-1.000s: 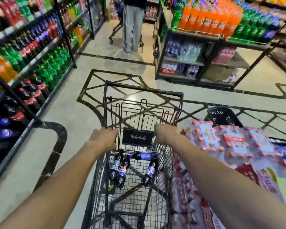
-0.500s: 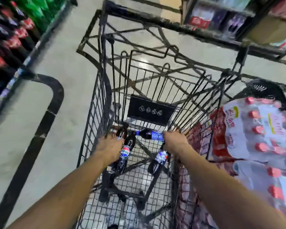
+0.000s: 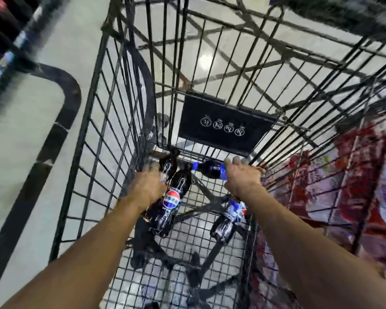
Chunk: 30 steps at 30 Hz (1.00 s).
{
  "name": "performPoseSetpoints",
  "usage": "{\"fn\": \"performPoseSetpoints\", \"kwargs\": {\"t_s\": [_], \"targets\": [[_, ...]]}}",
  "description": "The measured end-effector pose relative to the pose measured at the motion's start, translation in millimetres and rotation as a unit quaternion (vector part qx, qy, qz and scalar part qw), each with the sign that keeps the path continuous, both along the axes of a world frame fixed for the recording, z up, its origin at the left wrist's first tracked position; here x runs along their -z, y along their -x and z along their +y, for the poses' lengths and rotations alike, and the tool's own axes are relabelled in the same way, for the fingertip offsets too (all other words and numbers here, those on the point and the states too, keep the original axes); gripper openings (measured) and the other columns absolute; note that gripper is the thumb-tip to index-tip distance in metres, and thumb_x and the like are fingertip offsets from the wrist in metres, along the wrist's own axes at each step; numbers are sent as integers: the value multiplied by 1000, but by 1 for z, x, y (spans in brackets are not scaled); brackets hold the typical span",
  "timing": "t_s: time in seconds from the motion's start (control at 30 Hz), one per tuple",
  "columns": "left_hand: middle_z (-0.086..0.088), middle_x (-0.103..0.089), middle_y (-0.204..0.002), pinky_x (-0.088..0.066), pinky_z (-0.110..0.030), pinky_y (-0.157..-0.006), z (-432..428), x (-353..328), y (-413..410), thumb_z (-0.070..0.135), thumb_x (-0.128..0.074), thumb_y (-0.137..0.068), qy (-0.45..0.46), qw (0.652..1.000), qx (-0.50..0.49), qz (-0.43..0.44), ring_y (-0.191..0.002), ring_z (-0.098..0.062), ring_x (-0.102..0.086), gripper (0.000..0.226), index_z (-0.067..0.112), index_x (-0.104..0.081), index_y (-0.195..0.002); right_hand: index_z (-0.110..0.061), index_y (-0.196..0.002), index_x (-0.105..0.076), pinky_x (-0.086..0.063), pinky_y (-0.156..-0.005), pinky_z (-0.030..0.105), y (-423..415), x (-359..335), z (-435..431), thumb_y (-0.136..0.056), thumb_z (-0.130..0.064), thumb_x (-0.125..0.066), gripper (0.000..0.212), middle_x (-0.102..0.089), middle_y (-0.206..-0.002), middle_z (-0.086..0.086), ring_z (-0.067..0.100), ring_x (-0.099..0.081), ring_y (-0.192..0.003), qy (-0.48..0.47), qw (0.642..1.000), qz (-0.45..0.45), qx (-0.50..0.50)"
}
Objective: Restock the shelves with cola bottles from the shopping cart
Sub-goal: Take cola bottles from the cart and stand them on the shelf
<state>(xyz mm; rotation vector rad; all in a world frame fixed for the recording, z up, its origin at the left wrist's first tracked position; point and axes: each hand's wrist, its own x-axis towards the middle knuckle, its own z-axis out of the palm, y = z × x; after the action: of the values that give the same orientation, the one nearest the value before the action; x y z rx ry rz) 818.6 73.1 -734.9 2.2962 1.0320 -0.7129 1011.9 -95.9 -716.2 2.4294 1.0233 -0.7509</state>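
Note:
Several dark cola bottles lie on the floor of the black wire shopping cart (image 3: 91,152). My left hand (image 3: 146,189) reaches down against the left side of a bottle with a round red, white and blue logo (image 3: 176,186); motion blur smears its fingers. Another bottle (image 3: 168,165) lies just beyond it. My right hand (image 3: 242,178) rests on a bottle with a blue cap and label (image 3: 210,169) that lies crosswise, fingertips showing past it. Under my right wrist lies one more bottle (image 3: 226,220).
A black plaque with round icons (image 3: 223,126) hangs on the cart's front wall. Shrink-wrapped packs of red-capped bottles (image 3: 366,186) are stacked close on the right. A drinks shelf (image 3: 2,47) runs along the left, blurred. Pale tiled floor (image 3: 31,130) lies between shelf and cart.
Both hands left the cart handle and went down into the basket onto the bottles. My view dropped from the aisle to the inside of the cart.

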Motion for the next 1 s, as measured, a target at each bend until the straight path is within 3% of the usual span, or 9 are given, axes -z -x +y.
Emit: {"fn": "performPoseSetpoints", "kwargs": {"t_s": [0.1,0.27,0.37,0.4,0.47,0.67,0.8,0.93,1.0], "targets": [[-18,-53,-141,-50,-49,-100,-1,26,11,52,-66,-90,49,994,-93,16,-117,-38,-59,75,14,-37,-147,-18,-152,-31,-40,-112,47,0,19,-1,-94,-16,-60,65,-44,-150,10,32,-43,-140,14,999,-21,-24],[-16,-65,-123,-54,-44,-95,-5,39,20,61,-69,-85,45,988,-145,6,-109,-35,-64,79,11,-44,-141,-16,-154,-27,-36,-117,48,0,32,-4,-90,-6,-64,75,-39,-154,15,34,-43,-140,21,996,-59,-58],[-10,-66,-97,-57,-36,-69,-8,26,19,54,-70,-87,79,984,-158,8,-76,-21,-64,77,11,-41,-144,-13,-148,-35,-46,-108,47,3,33,-4,-90,-8,-68,67,-48,-145,13,31,-51,-129,10,996,-72,-55],[-6,-61,-84,-51,-31,-57,-10,19,20,51,-70,-88,98,981,-167,5,-63,-15,-56,76,10,-41,-145,-13,-145,-38,-50,-103,46,5,28,-4,-92,-9,-68,61,-50,-140,12,29,-54,-124,3,997,-65,-46],[-1,-50,-74,-41,-25,-50,-15,5,28,50,-71,-87,119,976,-183,-9,-56,-10,-45,78,9,-40,-146,-11,-142,-41,-55,-95,43,14,12,-7,-96,-15,-64,51,-52,-135,10,27,-56,-117,-9,999,-40,-13],[5,-53,-77,-47,-22,-53,-33,-96,54,52,-71,-87,115,973,-192,-48,-57,-8,-50,85,13,-33,-152,-11,-131,-49,-57,-88,41,56,-89,-25,-95,-34,-67,46,-53,-128,7,25,-64,-104,-80,991,22,104],[2,-63,-75,-59,-37,-61,-37,-182,73,61,-76,-78,85,974,-189,-96,-53,-8,-50,77,25,-47,-140,-15,-124,-52,-55,-92,42,80,-177,-41,-92,-41,-70,45,-55,-122,3,25,-64,-104,-120,981,36,150],[3,-70,-103,-57,-31,-80,-36,-292,84,75,-75,-66,33,979,-152,-135,-82,-16,-68,90,23,-51,-136,-19,-116,-55,-56,-91,44,103,-273,-47,-89,-44,-69,39,-59,-114,1,25,-66,-97,-191,961,43,197],[-3,-70,-111,-55,-31,-84,-35,-344,93,67,-78,-71,7,978,-155,-143,-91,-22,-68,85,19,-52,-136,-18,-115,-56,-55,-92,42,112,-319,-46,-88,-46,-70,41,-59,-114,2,25,-66,-99,-220,954,45,201]]}}
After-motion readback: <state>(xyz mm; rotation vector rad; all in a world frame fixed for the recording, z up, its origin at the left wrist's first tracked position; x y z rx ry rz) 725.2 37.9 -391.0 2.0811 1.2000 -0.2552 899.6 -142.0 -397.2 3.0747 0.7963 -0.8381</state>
